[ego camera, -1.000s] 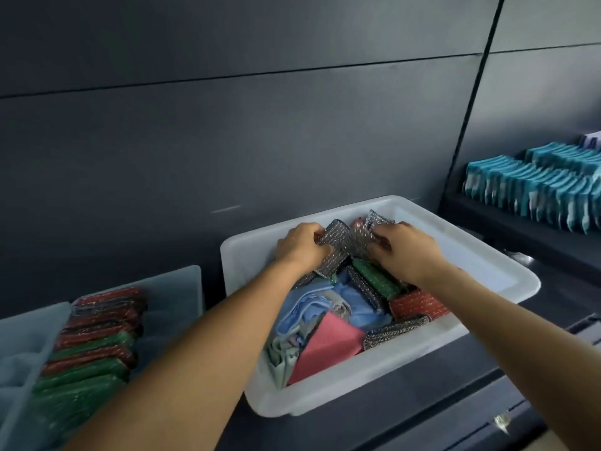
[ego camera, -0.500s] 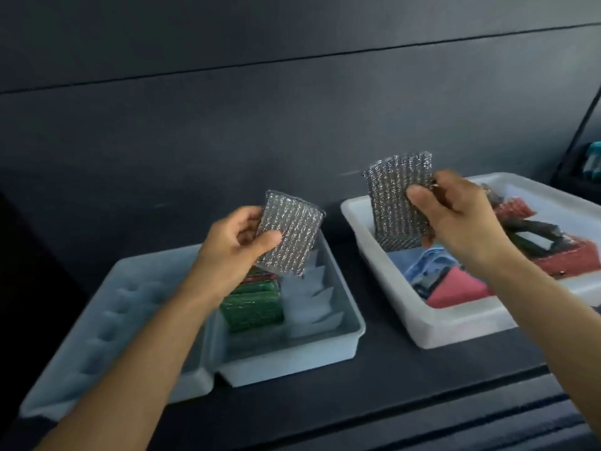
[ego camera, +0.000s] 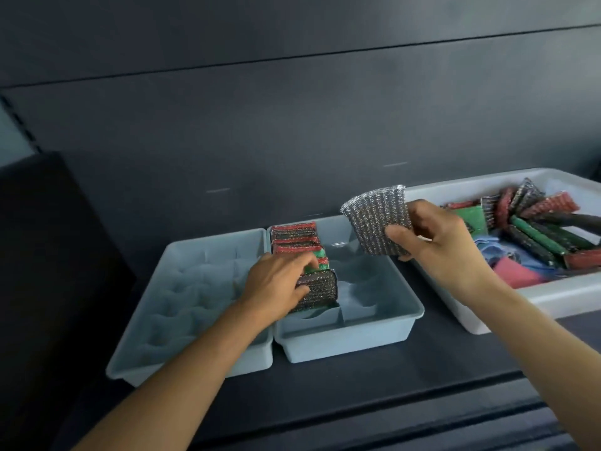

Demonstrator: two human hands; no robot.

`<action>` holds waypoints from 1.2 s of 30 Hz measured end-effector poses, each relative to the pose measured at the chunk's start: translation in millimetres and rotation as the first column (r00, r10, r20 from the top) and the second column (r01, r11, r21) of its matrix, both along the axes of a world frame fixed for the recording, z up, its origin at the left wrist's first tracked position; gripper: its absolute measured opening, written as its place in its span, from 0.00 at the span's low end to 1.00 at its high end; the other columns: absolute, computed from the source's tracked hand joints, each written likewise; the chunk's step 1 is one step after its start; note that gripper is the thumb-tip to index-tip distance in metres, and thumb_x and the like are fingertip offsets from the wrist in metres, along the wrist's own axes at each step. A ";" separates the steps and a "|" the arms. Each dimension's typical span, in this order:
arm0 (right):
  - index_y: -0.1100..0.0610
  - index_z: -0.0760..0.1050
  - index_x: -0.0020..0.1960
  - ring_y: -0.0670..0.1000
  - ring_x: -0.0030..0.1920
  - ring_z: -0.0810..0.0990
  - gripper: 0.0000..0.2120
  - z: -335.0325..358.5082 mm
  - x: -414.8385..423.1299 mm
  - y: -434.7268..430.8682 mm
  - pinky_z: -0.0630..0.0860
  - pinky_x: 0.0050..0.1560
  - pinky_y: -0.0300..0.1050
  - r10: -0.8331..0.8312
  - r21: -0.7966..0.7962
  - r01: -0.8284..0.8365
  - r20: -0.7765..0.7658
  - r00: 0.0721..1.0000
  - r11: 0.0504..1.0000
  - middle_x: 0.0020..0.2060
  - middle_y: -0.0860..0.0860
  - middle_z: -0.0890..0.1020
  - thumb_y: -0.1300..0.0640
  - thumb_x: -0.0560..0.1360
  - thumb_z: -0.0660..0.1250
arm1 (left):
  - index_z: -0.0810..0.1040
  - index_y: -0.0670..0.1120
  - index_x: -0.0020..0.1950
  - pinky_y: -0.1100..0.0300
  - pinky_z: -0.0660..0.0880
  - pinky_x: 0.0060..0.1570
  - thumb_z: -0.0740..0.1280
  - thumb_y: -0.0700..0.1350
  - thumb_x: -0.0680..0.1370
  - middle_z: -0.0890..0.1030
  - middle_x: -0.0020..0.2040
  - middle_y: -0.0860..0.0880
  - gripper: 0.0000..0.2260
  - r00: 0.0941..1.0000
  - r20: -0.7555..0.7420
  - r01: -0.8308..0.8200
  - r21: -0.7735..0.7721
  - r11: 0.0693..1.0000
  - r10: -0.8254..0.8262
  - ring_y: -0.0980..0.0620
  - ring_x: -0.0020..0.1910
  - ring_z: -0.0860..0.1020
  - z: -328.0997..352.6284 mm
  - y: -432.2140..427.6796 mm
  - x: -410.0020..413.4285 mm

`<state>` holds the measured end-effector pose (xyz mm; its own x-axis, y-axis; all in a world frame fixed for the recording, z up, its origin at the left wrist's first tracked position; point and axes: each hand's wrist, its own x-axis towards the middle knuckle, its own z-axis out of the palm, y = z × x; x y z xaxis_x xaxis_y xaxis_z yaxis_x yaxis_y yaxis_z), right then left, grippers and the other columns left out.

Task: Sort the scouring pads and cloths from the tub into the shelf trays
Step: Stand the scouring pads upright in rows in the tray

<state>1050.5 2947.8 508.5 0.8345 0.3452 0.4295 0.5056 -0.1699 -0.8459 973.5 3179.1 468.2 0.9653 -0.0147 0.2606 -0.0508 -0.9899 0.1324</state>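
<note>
Silver scouring pad [ego camera: 320,289] stands on edge at the near end of a row of red and green pads [ego camera: 294,237] in the right tray [ego camera: 374,336], beside the left tray [ego camera: 195,304] toward the shelf's [ego camera: 357,402] front edge. The left hand [ego camera: 276,281] grips it, fingers curled over its top. Further back, the right hand [ego camera: 445,242] pinches a second silver pad [ego camera: 379,219] in the air between that tray and the tub [ego camera: 536,304]. The tub, at the shelf's right edge, holds loose pads [ego camera: 540,236] and cloths [ego camera: 517,271].
</note>
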 end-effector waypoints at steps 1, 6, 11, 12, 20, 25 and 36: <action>0.47 0.76 0.43 0.44 0.35 0.79 0.09 -1.5 -2.4 1.2 0.80 0.39 0.49 0.003 -0.026 -0.003 0.018 1.000 1.000 0.34 0.42 0.82 0.61 0.75 0.70 | 0.71 0.56 0.59 0.58 0.69 0.59 0.72 0.50 0.74 0.79 0.57 0.58 0.16 1.000 0.017 0.001 0.020 1.000 -0.001 0.55 0.55 0.77 -2.4 0.0 2.4; 0.47 0.80 0.45 0.50 0.34 0.78 0.07 -12.6 -13.0 15.3 0.79 0.44 0.51 0.051 -0.134 -0.048 0.022 0.998 0.990 0.31 0.47 0.80 0.59 0.76 0.69 | 0.75 0.54 0.54 0.61 0.64 0.59 0.72 0.48 0.74 0.79 0.54 0.58 0.11 0.996 -0.055 0.081 0.092 0.992 -0.077 0.56 0.56 0.75 -15.3 3.1 3.5; 0.39 0.76 0.46 0.41 0.36 0.79 0.16 -17.0 -22.1 29.1 0.74 0.42 0.33 0.111 -0.183 -0.108 0.006 0.994 0.977 0.35 0.38 0.82 0.62 0.74 0.70 | 0.76 0.56 0.61 0.57 0.64 0.65 0.72 0.55 0.73 0.73 0.64 0.54 0.17 0.999 -0.034 0.018 0.044 0.999 -0.017 0.53 0.65 0.70 -19.3 10.2 3.8; 0.40 0.76 0.46 0.42 0.39 0.80 0.16 -19.9 -21.3 31.8 0.75 0.45 0.35 0.109 -0.176 -0.110 -0.015 0.994 0.978 0.38 0.40 0.83 0.62 0.73 0.71 | 0.76 0.55 0.62 0.55 0.65 0.66 0.73 0.56 0.71 0.73 0.63 0.54 0.20 0.999 -0.046 -0.008 -0.018 1.000 0.008 0.53 0.65 0.70 -17.6 14.8 2.6; 0.52 0.80 0.46 0.49 0.45 0.79 0.06 -43.1 -18.8 67.9 0.76 0.48 0.45 0.159 -0.540 -0.068 0.125 0.979 0.839 0.43 0.45 0.81 0.58 0.70 0.74 | 0.84 0.49 0.46 0.55 0.76 0.48 0.75 0.38 0.70 0.78 0.43 0.55 0.08 0.995 -0.053 0.050 -0.436 0.898 -0.081 0.57 0.43 0.77 -12.4 55.6 0.3; 0.53 0.78 0.51 0.53 0.52 0.77 0.07 -47.8 -20.3 83.1 0.74 0.47 0.45 0.250 -0.739 0.040 0.277 0.928 0.673 0.51 0.50 0.79 0.55 0.73 0.69 | 0.84 0.47 0.51 0.55 0.75 0.56 0.73 0.38 0.73 0.79 0.48 0.56 0.09 0.993 -0.091 0.034 -0.407 0.913 -0.077 0.56 0.49 0.77 -12.6 56.8 2.9; 0.56 0.78 0.55 0.57 0.52 0.79 0.10 -39.9 -21.8 99.3 0.73 0.45 0.46 0.485 -0.928 0.083 0.264 0.833 0.363 0.53 0.55 0.80 0.61 0.75 0.64 | 0.82 0.57 0.41 0.57 0.74 0.54 0.71 0.57 0.72 0.77 0.48 0.56 0.05 0.981 -0.184 -0.040 -0.474 0.880 -0.055 0.58 0.50 0.76 -7.2 45.1 0.6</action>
<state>1028.7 3047.1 468.6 0.4894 0.8720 0.0128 0.8695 -0.4890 0.0694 974.1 3224.3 461.0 0.9969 0.0575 0.0533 0.0148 -0.8055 0.5924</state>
